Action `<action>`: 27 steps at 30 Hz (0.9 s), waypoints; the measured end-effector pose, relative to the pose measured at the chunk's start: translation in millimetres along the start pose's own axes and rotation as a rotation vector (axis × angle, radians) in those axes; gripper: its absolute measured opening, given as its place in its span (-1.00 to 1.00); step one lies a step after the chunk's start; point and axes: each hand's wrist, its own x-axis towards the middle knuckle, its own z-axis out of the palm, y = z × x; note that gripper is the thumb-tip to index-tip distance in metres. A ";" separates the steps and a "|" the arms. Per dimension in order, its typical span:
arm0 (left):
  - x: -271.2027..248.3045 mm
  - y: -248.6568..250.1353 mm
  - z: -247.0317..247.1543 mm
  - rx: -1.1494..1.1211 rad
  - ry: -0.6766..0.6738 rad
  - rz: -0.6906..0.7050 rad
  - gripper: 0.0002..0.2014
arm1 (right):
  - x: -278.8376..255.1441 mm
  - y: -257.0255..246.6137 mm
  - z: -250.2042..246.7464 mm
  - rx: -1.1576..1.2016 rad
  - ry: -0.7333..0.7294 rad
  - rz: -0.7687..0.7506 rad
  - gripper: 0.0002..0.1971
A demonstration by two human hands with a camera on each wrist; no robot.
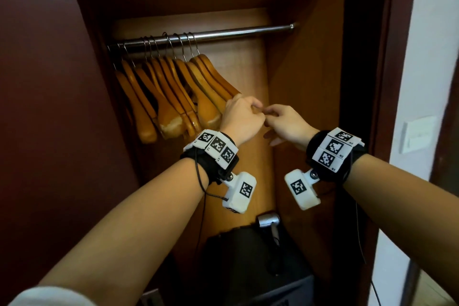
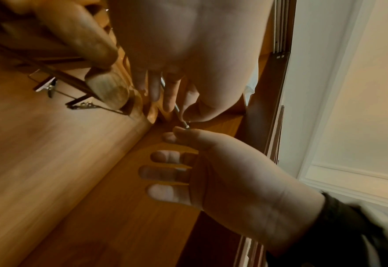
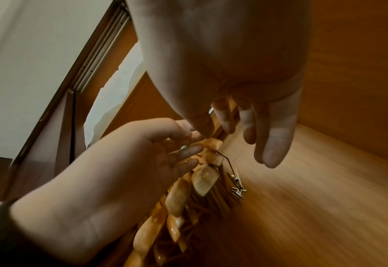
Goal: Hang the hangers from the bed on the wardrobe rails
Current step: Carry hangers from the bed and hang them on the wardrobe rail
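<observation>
Several wooden hangers (image 1: 173,87) hang bunched on the left half of the steel wardrobe rail (image 1: 223,33). My left hand (image 1: 253,107) curls round the lower right end of the rightmost hanger (image 1: 213,77). A thin metal wire (image 2: 183,122) of that hanger runs between its fingers. My right hand (image 1: 269,113) meets it from the right and pinches the wire's tip between thumb and forefinger (image 2: 177,130), its other fingers loosely spread. In the right wrist view, the left hand (image 3: 188,144) sits against the hanger ends (image 3: 204,178), beside a dangling metal clip (image 3: 237,182).
The rail's right half (image 1: 268,28) is bare up to the wardrobe's side wall (image 1: 305,107). A dark door panel (image 1: 49,82) stands at my left. A black box (image 1: 248,261) and a silver hair dryer (image 1: 268,221) sit below. There is a wall switch (image 1: 419,131) at far right.
</observation>
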 end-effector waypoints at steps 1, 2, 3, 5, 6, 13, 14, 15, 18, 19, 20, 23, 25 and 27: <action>-8.8 2.2 3.1 -0.018 0.001 -0.001 -0.75 | -9.2 3.7 -0.7 0.005 -0.002 0.014 -0.60; -16.8 3.1 7.7 -0.036 -0.003 -0.007 -0.77 | -19.1 8.2 -1.5 0.009 -0.002 0.027 -0.61; -26.3 4.9 12.7 -0.060 -0.006 -0.010 -0.79 | -29.8 14.2 -2.1 0.011 0.003 0.041 -0.63; -45.2 7.4 25.7 -0.122 -0.028 -0.025 -0.81 | -51.5 27.5 -4.9 0.031 0.029 0.076 -0.67; -55.6 8.8 33.5 -0.172 -0.044 -0.040 -0.83 | -63.2 35.8 -6.8 0.054 0.047 0.105 -0.69; -143.4 26.4 117.8 -0.617 -0.162 -0.319 -0.75 | -166.2 114.3 -43.5 0.303 0.175 0.340 -0.69; -153.5 30.9 130.9 -0.649 -0.196 -0.335 -0.75 | -181.4 124.1 -50.1 0.325 0.199 0.373 -0.71; -163.3 37.8 143.3 -0.673 -0.227 -0.341 -0.74 | -196.8 133.8 -59.4 0.342 0.228 0.407 -0.74; -189.9 70.6 180.6 -0.732 -0.312 -0.378 -0.75 | -251.0 158.9 -102.8 0.401 0.353 0.495 -0.75; -199.2 88.0 194.3 -0.757 -0.352 -0.393 -0.76 | -274.2 167.9 -122.9 0.418 0.413 0.520 -0.73; -207.7 102.0 206.3 -0.780 -0.384 -0.416 -0.77 | -295.2 174.2 -139.8 0.432 0.467 0.537 -0.72; -233.5 146.8 242.0 -0.835 -0.496 -0.450 -0.77 | -359.8 191.7 -187.1 0.460 0.617 0.591 -0.77; -254.2 191.2 271.5 -0.855 -0.612 -0.434 -0.77 | -411.5 201.8 -225.0 0.476 0.750 0.618 -0.81; -276.2 231.2 292.5 -0.850 -0.714 -0.384 -0.77 | -460.5 207.9 -252.4 0.480 0.852 0.644 -0.79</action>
